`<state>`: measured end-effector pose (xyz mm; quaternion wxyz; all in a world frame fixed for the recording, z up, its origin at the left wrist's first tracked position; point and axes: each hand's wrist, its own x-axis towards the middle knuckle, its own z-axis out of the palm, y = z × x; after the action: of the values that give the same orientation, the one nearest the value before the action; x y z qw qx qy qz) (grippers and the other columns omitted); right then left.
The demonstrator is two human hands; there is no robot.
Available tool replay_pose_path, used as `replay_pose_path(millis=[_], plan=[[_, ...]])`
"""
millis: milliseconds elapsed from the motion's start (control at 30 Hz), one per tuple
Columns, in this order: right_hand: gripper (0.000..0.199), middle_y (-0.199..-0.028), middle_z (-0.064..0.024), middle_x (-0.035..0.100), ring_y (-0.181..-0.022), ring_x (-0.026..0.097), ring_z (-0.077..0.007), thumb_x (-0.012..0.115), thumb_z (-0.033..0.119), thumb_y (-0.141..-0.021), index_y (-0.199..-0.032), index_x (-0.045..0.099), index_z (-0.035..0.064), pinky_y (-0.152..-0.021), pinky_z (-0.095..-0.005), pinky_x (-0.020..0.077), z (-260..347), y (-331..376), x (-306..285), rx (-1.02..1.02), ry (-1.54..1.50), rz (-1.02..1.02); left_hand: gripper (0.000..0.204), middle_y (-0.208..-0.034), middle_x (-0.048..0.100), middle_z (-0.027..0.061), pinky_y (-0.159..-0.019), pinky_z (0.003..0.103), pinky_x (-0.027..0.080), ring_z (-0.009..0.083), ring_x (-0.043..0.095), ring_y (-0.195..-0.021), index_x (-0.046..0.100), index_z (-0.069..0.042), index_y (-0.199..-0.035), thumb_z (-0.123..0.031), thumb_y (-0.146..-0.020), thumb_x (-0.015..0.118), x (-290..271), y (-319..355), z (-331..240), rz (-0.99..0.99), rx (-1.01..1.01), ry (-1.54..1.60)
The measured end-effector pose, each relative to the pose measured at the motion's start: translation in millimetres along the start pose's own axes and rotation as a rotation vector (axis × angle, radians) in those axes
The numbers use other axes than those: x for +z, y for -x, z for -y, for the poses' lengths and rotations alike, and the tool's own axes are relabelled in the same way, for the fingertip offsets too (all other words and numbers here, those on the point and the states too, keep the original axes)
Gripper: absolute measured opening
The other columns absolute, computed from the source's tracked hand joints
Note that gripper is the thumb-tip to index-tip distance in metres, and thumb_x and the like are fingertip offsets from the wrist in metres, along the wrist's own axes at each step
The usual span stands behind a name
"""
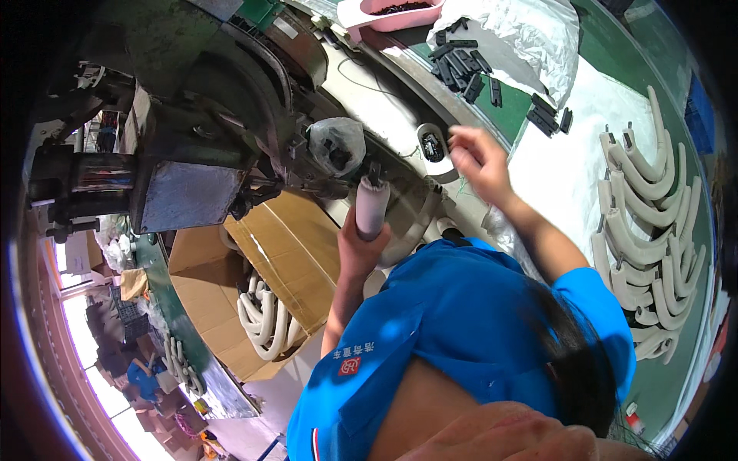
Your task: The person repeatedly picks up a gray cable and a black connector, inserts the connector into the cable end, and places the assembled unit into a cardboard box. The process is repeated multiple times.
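Note:
My left hand (364,244) is wrapped round a light grey padded tube (372,206). The tube stands with its upper end against a dark fitting on the machine (231,100). To the right, my right hand (483,165) is raised with its fingers curled together; whether a small part sits in them is hidden. Just left of those fingers is a small pale oval dish (434,146) of tiny dark parts. A clear plastic bag or cup with dark bits (337,146) is fixed on the machine near the tube's end.
Curved grey tubes (646,184) lie in rows on the green table at right. Black plastic pieces (461,65) lie beside a white sheet (538,38), below a pink tub (392,17). A cardboard box (284,246) holds more curved tubes. A person in blue (144,378) is far off, lower left.

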<state>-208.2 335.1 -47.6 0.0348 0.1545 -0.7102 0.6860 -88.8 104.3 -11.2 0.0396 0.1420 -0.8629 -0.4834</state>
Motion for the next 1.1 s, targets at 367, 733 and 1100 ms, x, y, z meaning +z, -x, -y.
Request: replay_pose_path(millis=[367, 733, 1100], plan=[[0.057, -0.108, -0.0286, 0.056, -0.099, 0.06, -0.0385, 0.057, 0.039, -0.085, -0.114, 0.042, -0.007, -0.085, -0.047, 0.0478, -174, -137, -109, 0.6, 1.194, -0.014, 0.039, -0.081, 0.064, 0.0179, -0.068, 0.036, 0.05, 0.0287, 0.066, -0.078, 0.057, -0.003, -0.1, -0.017, -0.067, 0.071, -23, 19, -10, 0.16, 0.095, -0.167], [0.032, -0.062, 0.0041, 0.047, -0.049, 0.038, -0.0018, 0.052, 0.022, -0.094, -0.118, 0.056, 0.0006, -0.043, -0.017, 0.0284, 29, -34, 10, 0.487, -0.189, 0.594, 0.043, -0.08, 0.064, 0.0162, -0.065, 0.037, 0.052, 0.032, 0.065, -0.075, 0.058, -0.006, -0.1, -0.013, -0.06, 0.071, -61, 39, -4, -0.033, 0.16, -0.217], [0.026, -0.056, 0.0083, 0.045, -0.05, 0.032, 0.0006, 0.052, 0.024, -0.095, -0.103, 0.067, 0.0038, -0.046, -0.0187, 0.0207, 86, -25, 63, 0.229, -0.152, 0.729, 0.045, -0.083, 0.064, 0.0124, -0.065, 0.037, 0.053, 0.0307, 0.064, -0.073, 0.06, -0.009, -0.1, -0.015, -0.058, 0.074, -72, 50, 1, -0.113, 0.209, -0.365]])
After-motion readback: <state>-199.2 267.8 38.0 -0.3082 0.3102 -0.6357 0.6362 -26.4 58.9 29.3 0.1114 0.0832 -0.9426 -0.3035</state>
